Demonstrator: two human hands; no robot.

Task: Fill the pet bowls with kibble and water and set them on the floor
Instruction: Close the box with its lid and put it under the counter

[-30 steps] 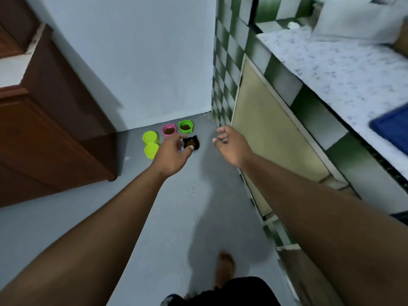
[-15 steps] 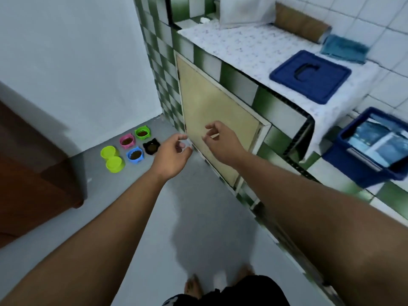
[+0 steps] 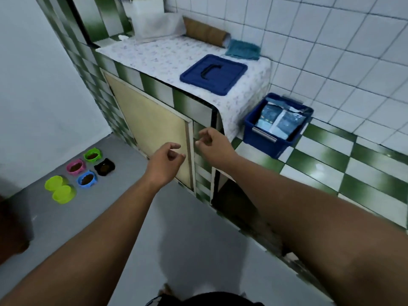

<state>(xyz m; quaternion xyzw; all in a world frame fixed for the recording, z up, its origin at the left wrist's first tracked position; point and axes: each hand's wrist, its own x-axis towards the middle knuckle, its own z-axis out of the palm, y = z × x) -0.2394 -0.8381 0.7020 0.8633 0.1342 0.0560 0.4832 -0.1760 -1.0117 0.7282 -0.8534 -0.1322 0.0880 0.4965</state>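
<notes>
Now that both have lifted away from the bowls, the left hand [image 3: 164, 162] and right hand [image 3: 213, 143] hang loosely curled, holding nothing, before the pale yellow cabinet door [image 3: 150, 127]. Left of that door, on the grey floor [image 3: 110, 217], the green plastic bowl [image 3: 92, 155], pink plastic bowl [image 3: 76, 167], black plastic bowl [image 3: 104, 167] and blue plastic bowl [image 3: 86, 179] hold brown kibble. The lime-green twin bowl [image 3: 59, 189] beside them looks empty, so the water probably remains to be done.

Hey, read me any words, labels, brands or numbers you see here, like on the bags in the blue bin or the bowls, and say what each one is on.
No text here can be read.
On the bags in the blue bin: pale printed patches, too blurred to read.
On the blue lid and the kibble bowls: no lettering visible.
</notes>
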